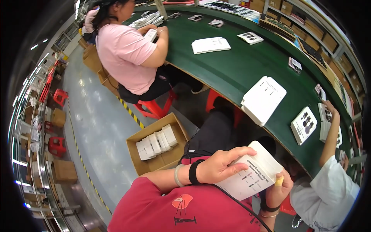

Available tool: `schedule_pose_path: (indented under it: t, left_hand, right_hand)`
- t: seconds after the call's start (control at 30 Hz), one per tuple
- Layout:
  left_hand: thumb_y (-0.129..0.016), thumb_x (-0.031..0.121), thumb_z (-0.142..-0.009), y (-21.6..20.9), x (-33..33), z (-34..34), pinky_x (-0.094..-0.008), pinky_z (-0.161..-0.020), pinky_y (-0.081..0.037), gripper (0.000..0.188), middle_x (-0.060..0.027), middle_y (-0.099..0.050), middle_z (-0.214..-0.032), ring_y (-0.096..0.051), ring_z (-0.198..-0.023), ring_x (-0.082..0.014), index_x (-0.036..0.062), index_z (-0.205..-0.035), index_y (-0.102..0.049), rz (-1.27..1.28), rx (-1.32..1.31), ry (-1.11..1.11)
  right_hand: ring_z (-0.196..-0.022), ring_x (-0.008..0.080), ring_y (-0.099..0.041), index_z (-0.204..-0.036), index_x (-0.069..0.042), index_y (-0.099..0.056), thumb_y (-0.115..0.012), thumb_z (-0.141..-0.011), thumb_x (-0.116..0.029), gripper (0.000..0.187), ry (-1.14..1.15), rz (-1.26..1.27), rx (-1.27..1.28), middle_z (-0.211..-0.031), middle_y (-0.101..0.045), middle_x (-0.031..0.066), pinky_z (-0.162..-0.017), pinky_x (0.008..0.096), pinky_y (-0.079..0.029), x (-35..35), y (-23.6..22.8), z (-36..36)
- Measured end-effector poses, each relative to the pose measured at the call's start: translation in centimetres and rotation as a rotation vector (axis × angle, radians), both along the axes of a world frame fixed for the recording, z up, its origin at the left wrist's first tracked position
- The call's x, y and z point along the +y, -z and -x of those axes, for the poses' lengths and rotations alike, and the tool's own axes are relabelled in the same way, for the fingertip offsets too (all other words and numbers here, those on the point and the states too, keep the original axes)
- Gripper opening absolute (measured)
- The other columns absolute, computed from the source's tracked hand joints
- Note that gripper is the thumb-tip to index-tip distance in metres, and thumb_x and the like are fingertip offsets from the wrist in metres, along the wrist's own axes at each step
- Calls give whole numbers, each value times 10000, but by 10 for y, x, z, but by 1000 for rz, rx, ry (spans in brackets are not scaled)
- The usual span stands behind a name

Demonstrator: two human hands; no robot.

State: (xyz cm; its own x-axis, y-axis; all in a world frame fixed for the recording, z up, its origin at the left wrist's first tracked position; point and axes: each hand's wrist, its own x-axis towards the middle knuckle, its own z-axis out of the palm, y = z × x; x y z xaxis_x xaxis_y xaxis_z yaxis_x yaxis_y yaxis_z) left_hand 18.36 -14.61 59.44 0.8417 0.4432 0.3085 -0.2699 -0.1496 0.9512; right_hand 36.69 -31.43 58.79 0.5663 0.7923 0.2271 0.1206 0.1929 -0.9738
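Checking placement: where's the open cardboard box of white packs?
Head view, left of centre: the box sits between the left forearm and the occupied red stool.

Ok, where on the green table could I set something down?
Bare green table lies between the far white stack and the larger, nearer white stack. The right end is crowded: printed stacks sit close to a co-worker's hand.
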Motion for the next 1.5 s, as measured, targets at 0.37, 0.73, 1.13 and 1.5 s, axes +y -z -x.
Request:
schedule_pose_path:
  t: [0.37, 0.73, 1.13, 1.5]
  left_hand:
    - [-574, 96, -986, -4, -29, 0, -285, -801, -512, 297, -122, -616, -1144, -662, -915, -203, 27, -1264, -494, -115, -40, 16]
    - [-619, 88, -963, 0, -35, 3, -228, -744, -480, 414, -58, -660, -880, -639, -807, -106, 36, -1325, -426, 186, 38, -99]
    - [-611, 145, -959, -30, 42, -39, -252, -486, -370, 190, -16, -565, -600, -497, -511, -75, 17, -1094, -572, -15, 205, 272]
    - [-582, 162, -969, -11, 56, -76, -234, -524, -377, 139, -6, -555, -672, -501, -592, -55, 42, -983, -512, -25, 274, 332]
  right_hand:
    - [-800, 107, -623, -1181, 88, -651, -593, -889, -7, 313, -198, 201, 308, -964, -712, 87, -731, 226, -475, 5, -48, 4]
    - [-664, 138, -619, -1144, 62, -671, -603, -851, -22, 312, -457, 90, -514, -914, -710, 154, -599, 233, -460, 0, -57, -12]
    - [-703, 119, -624, -1113, 37, -682, -608, -923, -63, 227, -227, 405, -360, -854, -705, 107, -628, 230, -472, 27, -58, -10]
    - [-799, 53, -607, -1186, 33, -579, -596, -951, -51, 250, -194, 438, 490, -888, -678, 22, -720, 204, -476, 34, -42, -33]
